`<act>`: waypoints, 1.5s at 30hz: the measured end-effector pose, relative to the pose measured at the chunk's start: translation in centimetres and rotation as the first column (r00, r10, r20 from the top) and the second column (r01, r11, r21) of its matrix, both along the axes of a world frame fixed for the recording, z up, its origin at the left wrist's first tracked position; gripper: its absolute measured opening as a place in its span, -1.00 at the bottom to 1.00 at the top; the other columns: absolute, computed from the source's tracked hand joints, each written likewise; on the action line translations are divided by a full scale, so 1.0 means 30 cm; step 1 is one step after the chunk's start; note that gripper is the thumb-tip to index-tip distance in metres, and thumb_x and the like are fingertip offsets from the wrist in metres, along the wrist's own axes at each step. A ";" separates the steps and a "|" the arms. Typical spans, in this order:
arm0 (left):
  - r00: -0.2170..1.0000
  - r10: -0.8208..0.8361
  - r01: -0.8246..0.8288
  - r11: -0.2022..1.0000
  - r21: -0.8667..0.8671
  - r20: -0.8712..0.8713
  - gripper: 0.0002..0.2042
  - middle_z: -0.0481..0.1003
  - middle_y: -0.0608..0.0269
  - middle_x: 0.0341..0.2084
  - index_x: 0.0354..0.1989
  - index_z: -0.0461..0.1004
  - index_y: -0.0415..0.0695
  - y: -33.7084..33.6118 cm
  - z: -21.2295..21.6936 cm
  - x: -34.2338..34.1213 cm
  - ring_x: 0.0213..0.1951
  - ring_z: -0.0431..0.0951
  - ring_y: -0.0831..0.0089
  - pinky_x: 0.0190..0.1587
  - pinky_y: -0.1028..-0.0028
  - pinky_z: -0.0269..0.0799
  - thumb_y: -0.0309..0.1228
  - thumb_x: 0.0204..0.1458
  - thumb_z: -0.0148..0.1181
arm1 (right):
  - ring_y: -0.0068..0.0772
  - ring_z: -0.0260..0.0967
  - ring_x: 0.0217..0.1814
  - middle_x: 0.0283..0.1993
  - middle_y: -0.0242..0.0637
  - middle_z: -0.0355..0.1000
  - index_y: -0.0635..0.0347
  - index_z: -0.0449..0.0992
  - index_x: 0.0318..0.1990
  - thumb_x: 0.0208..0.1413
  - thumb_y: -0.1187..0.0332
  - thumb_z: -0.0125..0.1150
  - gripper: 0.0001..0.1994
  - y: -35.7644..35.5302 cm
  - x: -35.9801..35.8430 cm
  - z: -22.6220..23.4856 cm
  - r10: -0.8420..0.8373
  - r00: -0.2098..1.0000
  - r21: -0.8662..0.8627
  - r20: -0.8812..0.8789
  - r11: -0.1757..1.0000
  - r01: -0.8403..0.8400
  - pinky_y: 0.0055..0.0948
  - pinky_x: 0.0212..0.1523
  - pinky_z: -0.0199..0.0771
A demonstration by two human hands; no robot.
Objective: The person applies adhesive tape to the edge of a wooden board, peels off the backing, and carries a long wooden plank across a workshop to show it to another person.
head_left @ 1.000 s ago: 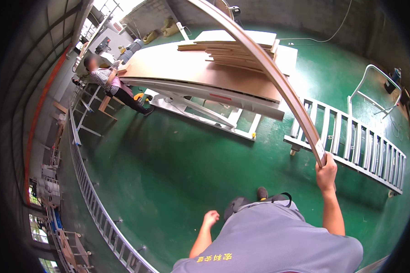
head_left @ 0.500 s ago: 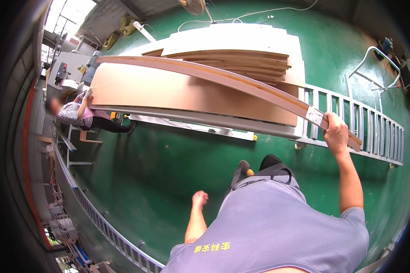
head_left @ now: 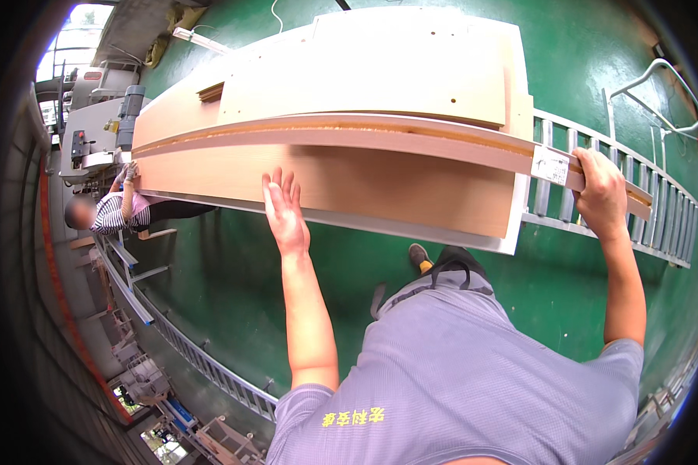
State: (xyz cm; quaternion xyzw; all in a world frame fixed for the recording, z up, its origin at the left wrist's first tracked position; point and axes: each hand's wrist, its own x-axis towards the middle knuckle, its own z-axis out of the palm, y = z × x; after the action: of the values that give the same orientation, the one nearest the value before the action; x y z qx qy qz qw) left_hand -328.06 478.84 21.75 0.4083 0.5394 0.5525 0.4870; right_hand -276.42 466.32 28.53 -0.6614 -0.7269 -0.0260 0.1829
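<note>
A grey machine (head_left: 91, 128) stands on the glossy green floor (head_left: 372, 318). Beyond the machine, a window (head_left: 84, 32) glows white with daylight beside a dull grey wall (head_left: 129, 31). Well apart from the machine are a metal roller conveyor (head_left: 614, 195) and a bent-tube frame (head_left: 645, 78); a ladder-like track (head_left: 200, 358) (curved in this lens) runs nearer the machine.
</note>
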 end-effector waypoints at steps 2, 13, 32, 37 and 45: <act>0.987 0.030 -0.034 0.999 0.027 0.157 -0.33 0.27 0.04 0.39 0.51 -0.01 -0.21 0.081 0.036 0.098 0.36 0.32 0.15 0.45 0.16 0.18 0.00 0.43 -0.12 | 0.08 0.44 -0.23 -0.31 -0.09 0.44 0.25 0.45 -0.11 -0.14 0.67 0.12 -0.65 0.022 0.002 -0.006 0.026 1.000 -0.005 0.009 1.000 -0.026 -0.06 -0.20 0.44; 0.974 -0.079 0.084 0.996 -0.016 0.210 -0.48 0.32 0.20 0.30 0.43 0.20 -0.03 0.173 0.053 0.202 0.32 0.30 0.23 0.44 0.16 0.14 0.01 0.44 -0.15 | 0.07 0.45 -0.23 -0.33 -0.09 0.43 0.27 0.44 -0.13 -0.17 0.69 0.13 -0.65 0.070 0.060 0.000 0.034 0.998 -0.112 -0.050 0.993 -0.040 -0.05 -0.19 0.45; 0.856 0.178 -0.272 0.953 0.130 0.486 -0.47 0.49 0.29 0.08 0.46 0.13 0.04 -0.273 0.116 -0.112 0.03 0.49 0.47 0.06 0.37 0.44 -0.31 0.36 0.10 | 0.17 0.45 0.06 -0.08 0.03 0.53 0.25 0.50 -0.06 -0.17 0.60 0.23 -0.60 -0.189 -0.276 -0.131 0.027 0.980 -0.483 -0.197 0.868 -0.121 -0.05 0.12 0.41; 0.827 0.281 -0.376 0.920 0.107 0.486 -0.38 0.45 0.40 0.00 0.43 0.19 0.02 -0.568 -0.004 -0.464 0.06 0.46 0.51 0.14 0.34 0.42 -0.34 0.23 0.32 | -0.21 0.37 -0.49 -0.53 0.07 0.35 0.36 0.48 -0.34 -0.19 0.54 0.19 -0.82 -0.308 -0.584 -0.191 0.154 0.903 -0.658 -0.401 0.637 -0.401 -0.21 -0.39 0.37; 0.801 0.519 -0.562 0.823 0.076 0.299 -0.71 0.54 0.45 -0.29 -0.03 0.45 -0.08 -0.992 -0.067 -1.119 -0.30 0.50 0.67 -0.28 0.57 0.40 -0.32 0.16 0.39 | -0.60 0.41 -0.39 -0.41 -0.43 0.50 0.24 0.65 -0.09 -0.04 0.43 0.41 -0.69 -0.391 -1.220 -0.307 0.123 0.852 -0.838 -0.509 0.153 -0.523 -0.50 -0.30 0.47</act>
State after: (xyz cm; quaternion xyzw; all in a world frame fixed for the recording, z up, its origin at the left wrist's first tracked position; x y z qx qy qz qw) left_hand -361.62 449.07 19.74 0.1974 0.5171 0.7596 0.3415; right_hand -313.03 454.59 19.31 -0.4484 -0.6691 0.5744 -0.1458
